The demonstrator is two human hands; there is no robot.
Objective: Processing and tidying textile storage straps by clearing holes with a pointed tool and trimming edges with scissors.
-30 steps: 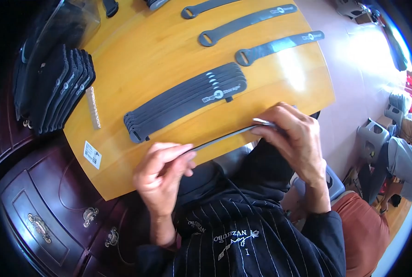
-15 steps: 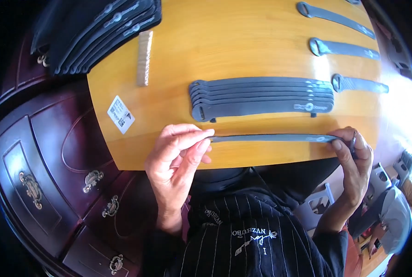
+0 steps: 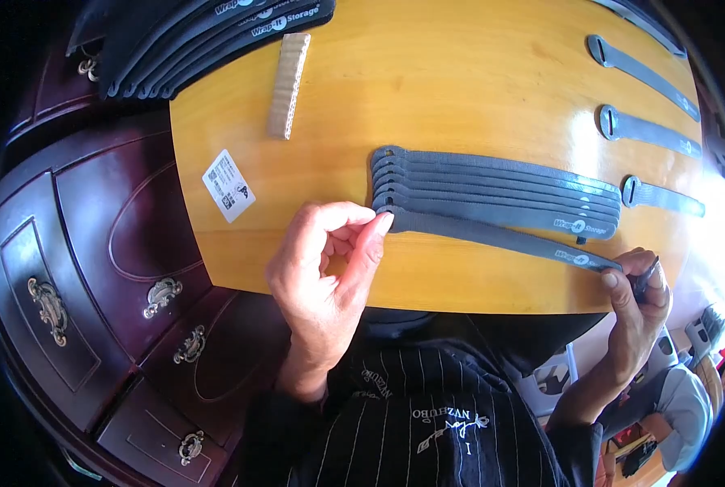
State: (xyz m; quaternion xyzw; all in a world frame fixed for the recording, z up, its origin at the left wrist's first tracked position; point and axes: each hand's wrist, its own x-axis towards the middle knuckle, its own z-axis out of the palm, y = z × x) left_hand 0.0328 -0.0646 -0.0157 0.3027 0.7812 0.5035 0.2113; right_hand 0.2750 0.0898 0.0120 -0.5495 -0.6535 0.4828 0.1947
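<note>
Left hand point(image 3: 322, 268): you are pinching the rounded end of a flat grey fabric strap point(image 3: 492, 235).
Right hand point(image 3: 634, 292): you are gripping its other end.
Strap: lying along the near edge of the glossy wooden board point(image 3: 427, 89), touching the fanned strap stack point(image 3: 492, 191).

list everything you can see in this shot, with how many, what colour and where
held strap: 1, grey, flat along the near edge of the board, a hand at each end
strap row: about six, grey, overlapped, mid-board just beyond the held strap
single straps: at least 3, grey, spaced apart on the right of the board
strap pile: several, dark grey, top left corner
cardboard strip: 1, tan, upper left of the board
label: 1, white, left edge of the board
board: 1, yellow wood
cabinet: 1, dark red-brown, brass handles, left
left hand: pinches the strap's left end
right hand: holds the strap's right end
</note>
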